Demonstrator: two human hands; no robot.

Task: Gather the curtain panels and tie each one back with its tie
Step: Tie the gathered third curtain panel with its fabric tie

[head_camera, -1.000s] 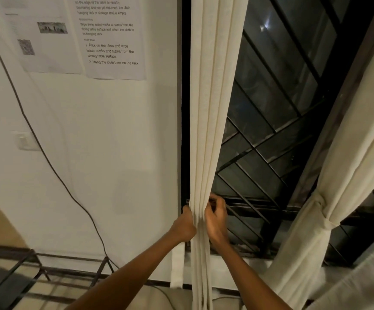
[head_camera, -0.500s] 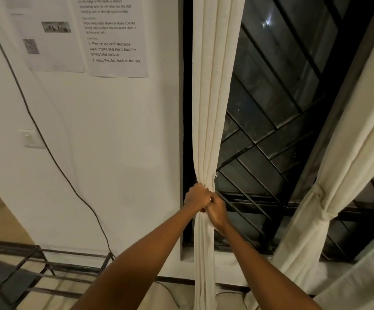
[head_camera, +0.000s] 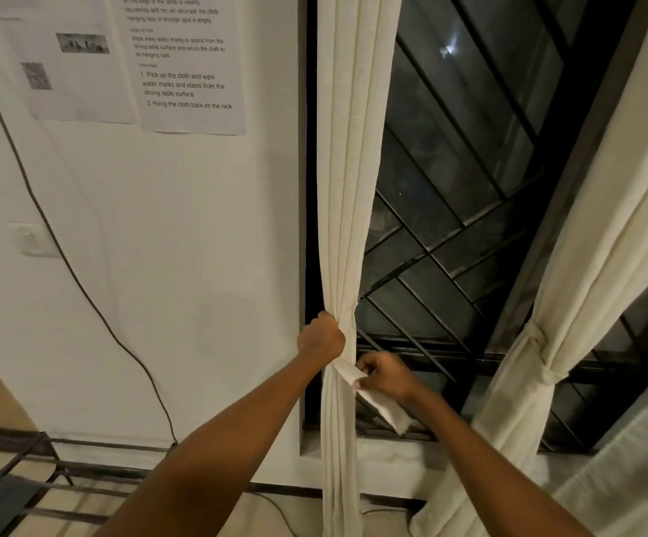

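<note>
Dark window bars back 2 cream panels; the right curtain panel is already tied. At the frame's left edge, the left hand grips the gathered left curtain panel in a fist, while the right hand pinches the tie just beside it. Loosening the fist would probably let the folds spread; a weak pinch could drop the tie.

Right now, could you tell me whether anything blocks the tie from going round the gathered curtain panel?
Nothing visible does. The right hand pinches the tie right beside the curtain panel, just below where the left hand grips it. The space behind the panel is hidden.
</note>
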